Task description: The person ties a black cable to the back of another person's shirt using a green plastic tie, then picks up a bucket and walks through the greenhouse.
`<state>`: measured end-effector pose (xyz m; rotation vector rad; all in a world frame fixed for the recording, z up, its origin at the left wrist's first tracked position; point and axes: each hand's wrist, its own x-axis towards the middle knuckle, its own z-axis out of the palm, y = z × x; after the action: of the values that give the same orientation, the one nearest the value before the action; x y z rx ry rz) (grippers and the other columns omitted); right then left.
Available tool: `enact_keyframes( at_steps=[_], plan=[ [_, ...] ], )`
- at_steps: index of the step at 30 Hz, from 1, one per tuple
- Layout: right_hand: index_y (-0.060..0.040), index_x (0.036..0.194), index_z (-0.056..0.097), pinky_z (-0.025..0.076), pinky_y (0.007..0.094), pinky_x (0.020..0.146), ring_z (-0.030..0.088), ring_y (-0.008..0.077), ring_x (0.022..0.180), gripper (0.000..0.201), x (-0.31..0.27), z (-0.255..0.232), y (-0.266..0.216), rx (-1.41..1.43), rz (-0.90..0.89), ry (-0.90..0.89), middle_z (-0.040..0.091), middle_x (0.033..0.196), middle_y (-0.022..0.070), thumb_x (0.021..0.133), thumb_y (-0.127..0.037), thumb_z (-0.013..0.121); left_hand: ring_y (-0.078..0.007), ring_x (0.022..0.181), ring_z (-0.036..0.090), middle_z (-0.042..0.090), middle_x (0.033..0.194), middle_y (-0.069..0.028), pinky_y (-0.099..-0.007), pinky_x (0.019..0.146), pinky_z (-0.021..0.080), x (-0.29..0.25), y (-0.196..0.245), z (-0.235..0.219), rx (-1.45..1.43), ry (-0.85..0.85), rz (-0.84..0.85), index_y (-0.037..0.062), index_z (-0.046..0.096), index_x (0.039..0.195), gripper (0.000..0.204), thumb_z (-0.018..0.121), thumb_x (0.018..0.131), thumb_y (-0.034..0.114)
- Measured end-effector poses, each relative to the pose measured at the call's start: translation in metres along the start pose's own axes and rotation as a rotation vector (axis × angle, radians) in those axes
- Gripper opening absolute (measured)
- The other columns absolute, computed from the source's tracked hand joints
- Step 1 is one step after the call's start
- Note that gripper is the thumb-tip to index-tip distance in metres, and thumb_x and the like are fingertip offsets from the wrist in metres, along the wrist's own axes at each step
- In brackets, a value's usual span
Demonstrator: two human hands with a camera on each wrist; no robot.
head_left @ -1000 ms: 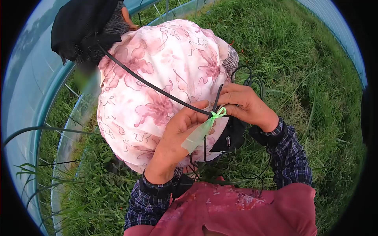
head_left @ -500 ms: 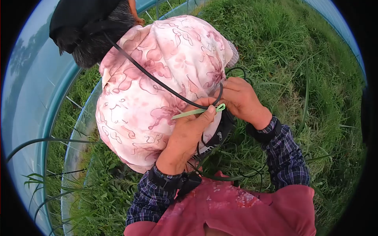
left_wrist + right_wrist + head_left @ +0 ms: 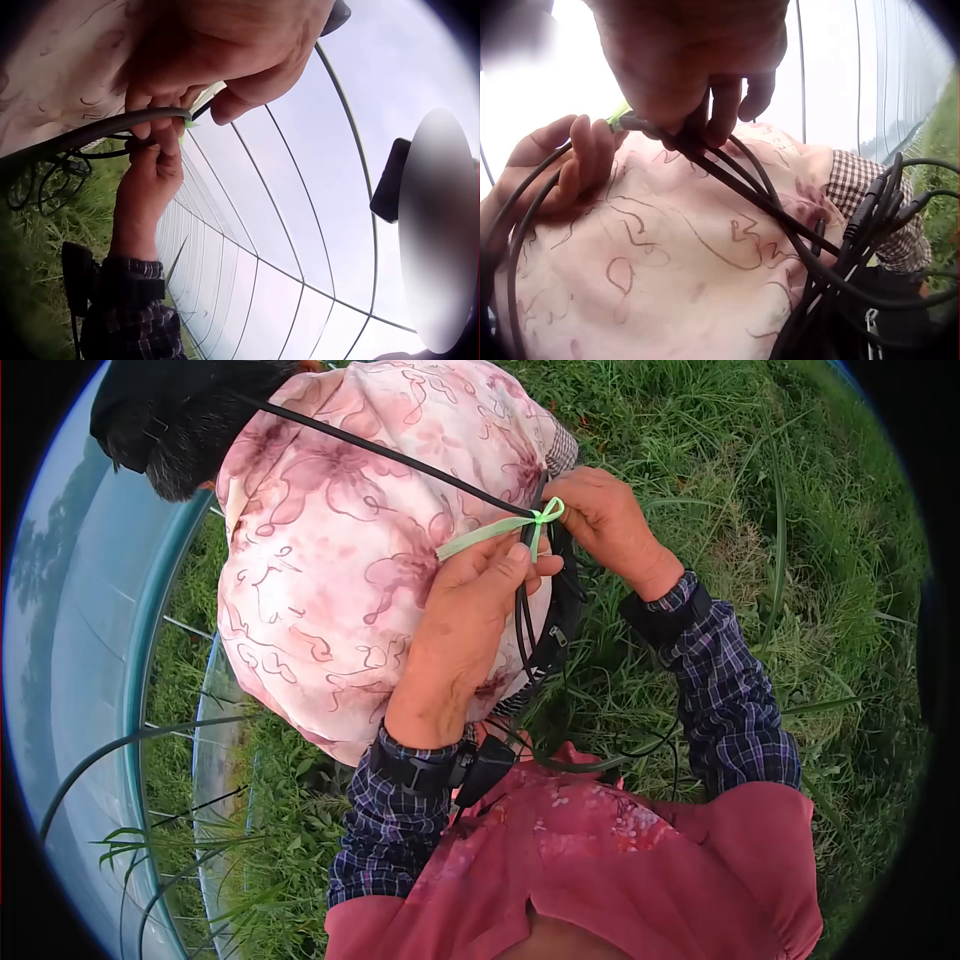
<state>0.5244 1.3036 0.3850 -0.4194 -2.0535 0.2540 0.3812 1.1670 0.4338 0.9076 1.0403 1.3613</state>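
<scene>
A light green plastic ribbon is knotted around black cables, with a small loop and a loose tail. My left hand holds the cables just below the knot, its thumb beside them. In the right wrist view, the fingers of the left hand curl about the cables. My right hand grips the cables on the other side of the knot, its thumb next to the ribbon's loop. The cables cross behind a bent-over person's pink floral shirt.
A black head covering is on the bent person's head, where one cable ends. More cables with connectors bunch by a checked sleeve. Tall grass surrounds us, and a blue plastic-sheeted frame curves along the left.
Both hands and the knot have shifted upward in the head view. My left thumb has slipped from the ribbon to below the knot, which now shows uncovered. The ribbon's tail points left.
</scene>
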Motion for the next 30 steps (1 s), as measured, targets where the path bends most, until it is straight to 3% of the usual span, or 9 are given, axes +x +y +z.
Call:
enact_keyframes(
  at_steps=[1, 7, 12, 17, 19, 22, 26, 28, 30],
  plan=[
    [-0.0085, 0.089, 0.064, 0.046, 0.0361, 0.068, 0.059, 0.0282, 0.077, 0.011, 0.002, 0.001, 0.002, 0.012, -0.005, 0.007, 0.062, 0.079, 0.0061, 0.08, -0.014, 0.064, -0.0225, 0.1, 0.059, 0.058, 0.11, -0.0105, -0.032, 0.087, 0.044, 0.003, -0.001, -0.003, 0.039, -0.09, 0.054, -0.0038, 0.05, 0.123, 0.033, 0.048, 0.095, 0.015],
    [-0.0042, 0.094, 0.064, 0.049, 0.0326, 0.066, 0.061, 0.0275, 0.076, 0.012, 0.003, 0.01, 0.004, 0.177, 0.119, -0.043, 0.063, 0.081, 0.0107, 0.084, -0.011, 0.061, -0.0267, 0.106, 0.058, 0.057, 0.115, -0.0128, -0.0347, 0.095, 0.042, 0.001, -0.007, -0.001, 0.025, -0.041, 0.067, -0.007, 0.045, 0.126, 0.036, 0.039, 0.098, 0.014],
    [-0.0022, 0.098, 0.064, 0.049, 0.0285, 0.068, 0.062, 0.018, 0.076, 0.014, -0.012, -0.005, -0.008, 0.228, 0.233, -0.012, 0.065, 0.087, 0.0097, 0.085, -0.008, 0.061, -0.0146, 0.087, 0.06, 0.064, 0.099, -0.0083, -0.0253, 0.08, 0.046, 0.01, -0.014, -0.003, 0.128, -0.007, 0.076, -0.0023, 0.053, 0.121, 0.031, 0.047, 0.095, 0.013],
    [0.0016, 0.095, 0.063, 0.048, 0.0276, 0.068, 0.06, 0.0146, 0.076, 0.014, -0.044, -0.038, -0.046, 0.192, 0.391, 0.11, 0.064, 0.084, 0.0088, 0.087, -0.009, 0.06, -0.011, 0.081, 0.058, 0.064, 0.097, -0.0067, -0.0251, 0.071, 0.047, 0.006, -0.007, -0.003, 0.108, 0.015, 0.044, 0.001, 0.058, 0.117, 0.027, 0.052, 0.092, 0.009],
    [0.0023, 0.09, 0.062, 0.046, 0.0277, 0.064, 0.057, 0.0145, 0.071, 0.014, -0.063, -0.038, -0.066, 0.248, 0.451, -0.07, 0.061, 0.078, 0.0079, 0.086, -0.012, 0.061, -0.0103, 0.08, 0.057, 0.064, 0.096, -0.0056, -0.0256, 0.069, 0.047, 0.005, -0.007, -0.004, 0.088, 0.034, 0.039, 0.0015, 0.058, 0.116, 0.026, 0.052, 0.092, 0.008],
    [0.0001, 0.105, 0.059, 0.046, 0.0404, 0.078, 0.058, 0.0335, 0.09, 0.034, -0.094, -0.004, -0.096, 0.227, 0.347, -0.237, 0.061, 0.094, 0.0159, 0.079, -0.02, 0.066, -0.0101, 0.08, 0.057, 0.064, 0.096, -0.0043, -0.0254, 0.069, 0.047, 0.009, -0.01, -0.007, 0.065, 0.0, 0.039, 0.0029, 0.059, 0.114, 0.024, 0.052, 0.092, 0.009],
    [0.0009, 0.113, 0.055, 0.047, 0.0404, 0.08, 0.059, 0.0328, 0.091, 0.035, -0.129, 0.044, -0.117, 0.269, 0.358, -0.224, 0.062, 0.098, 0.0165, 0.083, -0.016, 0.062, -0.0108, 0.08, 0.057, 0.064, 0.097, -0.0047, -0.0261, 0.07, 0.047, 0.006, -0.009, -0.007, 0.084, -0.006, 0.03, 0.0039, 0.059, 0.115, 0.024, 0.051, 0.093, 0.01],
    [0.0006, 0.119, 0.05, 0.049, 0.0386, 0.076, 0.062, 0.0321, 0.086, 0.036, -0.133, 0.048, -0.124, 0.539, 0.529, -0.203, 0.063, 0.095, 0.0159, 0.085, -0.01, 0.057, -0.0112, 0.081, 0.058, 0.064, 0.097, -0.0052, -0.0264, 0.07, 0.047, 0.007, -0.009, -0.008, 0.103, -0.017, 0.027, 0.0039, 0.058, 0.117, 0.025, 0.05, 0.093, 0.009],
    [0.0004, 0.121, 0.049, 0.05, 0.0379, 0.074, 0.063, 0.0318, 0.084, 0.036, -0.135, 0.049, -0.134, 0.529, 0.556, -0.1, 0.064, 0.091, 0.0156, 0.086, -0.008, 0.054, -0.0119, 0.082, 0.059, 0.063, 0.099, -0.0066, -0.0268, 0.069, 0.048, 0.009, -0.011, -0.012, 0.069, -0.061, 0.012, 0.0036, 0.055, 0.122, 0.029, 0.048, 0.094, 0.011]
  ],
)
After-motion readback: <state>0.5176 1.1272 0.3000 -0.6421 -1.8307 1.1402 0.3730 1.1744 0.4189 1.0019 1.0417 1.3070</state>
